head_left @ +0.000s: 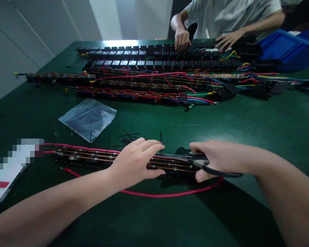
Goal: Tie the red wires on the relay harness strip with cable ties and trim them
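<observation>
An opened black power strip (175, 168) lies across the table before me, copper bars and a red wire running along it. My left hand (136, 159) straddles its middle, with the thumb on the near side and the fingers over the far side. Toward the strip's right end, my right hand (216, 157) is closed round dark-handled pliers (202, 163), whose jaws point left along the strip. Thin black cable ties (161, 137) stand up from its far edge. A loose red wire (164, 195) curves along the near side.
Loose cable ties (128, 137) and a clear plastic bag (90, 116) lie beyond the strip. A partly pixelated phone-like object (5, 185) is at left. Several wired strips (134, 94) fill the back, where a co-worker's hands (182, 37) rest. A blue bin (285, 49) stands at right.
</observation>
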The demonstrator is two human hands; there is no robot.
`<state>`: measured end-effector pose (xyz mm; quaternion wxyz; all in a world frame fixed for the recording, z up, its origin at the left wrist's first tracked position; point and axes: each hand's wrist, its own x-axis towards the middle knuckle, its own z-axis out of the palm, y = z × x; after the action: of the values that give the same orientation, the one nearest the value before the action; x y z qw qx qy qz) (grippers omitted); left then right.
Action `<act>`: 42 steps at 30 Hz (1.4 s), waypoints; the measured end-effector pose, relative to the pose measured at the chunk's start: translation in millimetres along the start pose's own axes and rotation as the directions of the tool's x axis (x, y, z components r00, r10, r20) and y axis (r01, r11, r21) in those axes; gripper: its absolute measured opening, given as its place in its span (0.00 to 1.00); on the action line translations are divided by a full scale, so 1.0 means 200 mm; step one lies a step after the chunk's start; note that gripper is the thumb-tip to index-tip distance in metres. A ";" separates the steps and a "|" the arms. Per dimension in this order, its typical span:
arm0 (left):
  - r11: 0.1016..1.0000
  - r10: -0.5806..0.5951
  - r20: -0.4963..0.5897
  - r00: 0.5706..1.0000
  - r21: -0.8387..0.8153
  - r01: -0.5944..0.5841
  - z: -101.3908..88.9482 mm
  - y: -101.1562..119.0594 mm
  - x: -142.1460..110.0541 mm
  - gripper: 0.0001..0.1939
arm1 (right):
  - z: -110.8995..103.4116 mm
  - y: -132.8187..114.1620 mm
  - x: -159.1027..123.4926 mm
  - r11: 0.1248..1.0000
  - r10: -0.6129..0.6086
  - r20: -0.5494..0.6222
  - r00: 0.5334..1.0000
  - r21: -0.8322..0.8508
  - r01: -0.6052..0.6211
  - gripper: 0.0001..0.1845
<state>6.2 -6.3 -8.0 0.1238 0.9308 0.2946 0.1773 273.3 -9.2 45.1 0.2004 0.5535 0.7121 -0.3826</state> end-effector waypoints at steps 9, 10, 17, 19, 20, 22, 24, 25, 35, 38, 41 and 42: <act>1.000 0.008 -0.008 1.000 -0.001 -0.008 0.01 0.00 0.00 0.27 | 0.00 -0.02 0.01 1.000 0.009 -0.018 1.000 -0.022 -0.009 0.34; 1.000 0.007 -0.011 1.000 0.000 -0.007 0.01 0.00 0.00 0.27 | 0.00 -0.01 0.01 1.000 0.008 -0.014 1.000 -0.021 -0.008 0.35; 1.000 0.016 -0.024 1.000 0.011 -0.016 0.01 0.00 -0.01 0.27 | 0.01 0.00 0.02 1.000 0.005 -0.030 1.000 -0.024 -0.005 0.35; 1.000 0.019 -0.033 0.999 0.013 -0.019 0.01 0.00 -0.01 0.27 | 0.01 0.00 0.02 1.000 0.008 -0.037 0.999 -0.020 -0.009 0.35; 1.000 0.022 -0.037 0.999 0.013 -0.021 0.01 0.00 -0.01 0.27 | 0.01 0.00 0.03 1.000 0.011 -0.038 0.999 -0.020 -0.011 0.35; 0.999 0.029 -0.044 0.999 0.016 -0.028 0.02 0.00 -0.01 0.26 | 0.01 0.00 0.03 1.000 0.016 -0.046 0.999 -0.024 -0.017 0.35; 0.999 0.030 -0.051 0.998 0.023 -0.029 0.02 0.00 -0.01 0.26 | 0.01 0.01 0.03 0.999 0.018 -0.060 0.998 -0.032 -0.020 0.34; 0.999 0.028 -0.053 0.998 0.025 -0.027 0.02 0.00 -0.01 0.26 | 0.01 0.01 0.03 0.999 0.018 -0.062 0.998 -0.038 -0.020 0.33; 0.994 -0.073 -0.008 0.997 -0.082 0.072 0.01 -0.02 0.00 0.27 | 0.01 0.03 0.05 0.998 0.010 -0.061 0.998 -0.058 -0.014 0.34; 0.994 -0.073 -0.009 0.997 -0.077 0.072 0.01 -0.01 0.00 0.26 | 0.01 0.03 0.05 0.998 0.007 -0.060 0.998 -0.059 -0.010 0.34; 0.995 -0.074 -0.021 0.997 -0.076 0.072 0.01 -0.01 -0.01 0.26 | 0.01 0.02 0.05 0.999 0.011 -0.058 0.998 -0.048 -0.014 0.32; 0.994 -0.076 -0.025 0.997 -0.076 0.074 0.01 -0.01 -0.01 0.26 | 0.01 0.02 0.05 0.999 0.011 -0.058 0.998 -0.045 -0.014 0.32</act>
<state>5.4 -6.1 -10.2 0.1611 0.9113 0.3241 0.1964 274.0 -4.4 35.2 0.1946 0.5640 0.7227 -0.3488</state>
